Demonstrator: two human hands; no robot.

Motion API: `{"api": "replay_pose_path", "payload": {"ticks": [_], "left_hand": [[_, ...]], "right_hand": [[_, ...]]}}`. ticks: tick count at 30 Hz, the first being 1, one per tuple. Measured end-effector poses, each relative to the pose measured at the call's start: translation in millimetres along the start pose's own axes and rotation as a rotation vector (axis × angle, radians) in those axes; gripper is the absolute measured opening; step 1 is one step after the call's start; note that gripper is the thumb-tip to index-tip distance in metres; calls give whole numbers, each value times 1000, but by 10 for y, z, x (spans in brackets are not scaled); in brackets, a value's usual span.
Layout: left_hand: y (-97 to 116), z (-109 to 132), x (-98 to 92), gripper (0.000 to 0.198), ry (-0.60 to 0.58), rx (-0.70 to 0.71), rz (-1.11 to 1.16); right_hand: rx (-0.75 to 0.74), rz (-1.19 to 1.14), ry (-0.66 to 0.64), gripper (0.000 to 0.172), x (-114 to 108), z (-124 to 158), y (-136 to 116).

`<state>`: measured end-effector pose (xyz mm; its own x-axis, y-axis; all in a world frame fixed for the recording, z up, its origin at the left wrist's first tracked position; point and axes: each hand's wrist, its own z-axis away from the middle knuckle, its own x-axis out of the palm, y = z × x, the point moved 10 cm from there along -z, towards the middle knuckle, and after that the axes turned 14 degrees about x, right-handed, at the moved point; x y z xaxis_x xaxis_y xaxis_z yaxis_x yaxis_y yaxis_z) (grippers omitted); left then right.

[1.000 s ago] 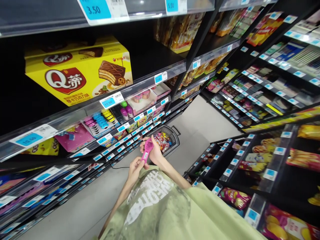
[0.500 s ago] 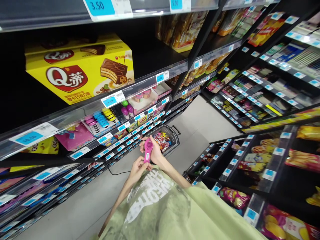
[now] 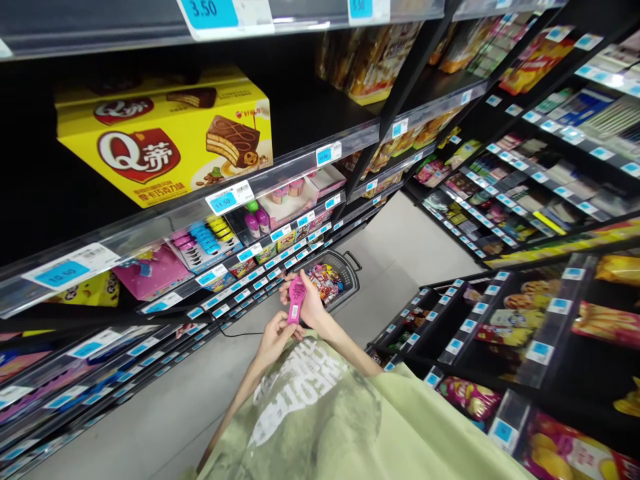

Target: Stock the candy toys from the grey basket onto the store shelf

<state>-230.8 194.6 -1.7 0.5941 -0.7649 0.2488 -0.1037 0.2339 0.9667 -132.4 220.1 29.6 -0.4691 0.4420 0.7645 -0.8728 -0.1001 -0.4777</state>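
Both hands are closed on a small pink paddle-shaped item (image 3: 295, 308), with a round dark-printed head and a narrow tail bearing a white barcode label. My left hand (image 3: 275, 333) pinches the tail end. Around the round head are the fingers of my right hand (image 3: 311, 305). What the item holds inside, if anything, cannot be made out. Below and just beyond the hands, a dark grey basket (image 3: 356, 288) stands on the floor, holding many small colourful wrapped sweets (image 3: 327, 280).
A tall snack shelf (image 3: 165, 233) runs along my left, with a yellow cake box (image 3: 165, 150) on it. Boxed toys or sweets (image 3: 203, 240) sit one level lower. To the right, a lower rack (image 3: 500, 320) holds bagged snacks. Tiled floor (image 3: 395, 233) lies between.
The shelves have shifted slightly to the right in view. My hands and the pink item keep nearly the same place and grip.
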Motion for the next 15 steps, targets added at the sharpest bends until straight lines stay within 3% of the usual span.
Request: {"api": "replay_pose_path", "payload": {"ticks": [15], "left_hand": [[-94, -19, -21, 49, 54, 6, -36]], "right_hand": [[15, -15, -3, 42, -39, 14, -29]]}}
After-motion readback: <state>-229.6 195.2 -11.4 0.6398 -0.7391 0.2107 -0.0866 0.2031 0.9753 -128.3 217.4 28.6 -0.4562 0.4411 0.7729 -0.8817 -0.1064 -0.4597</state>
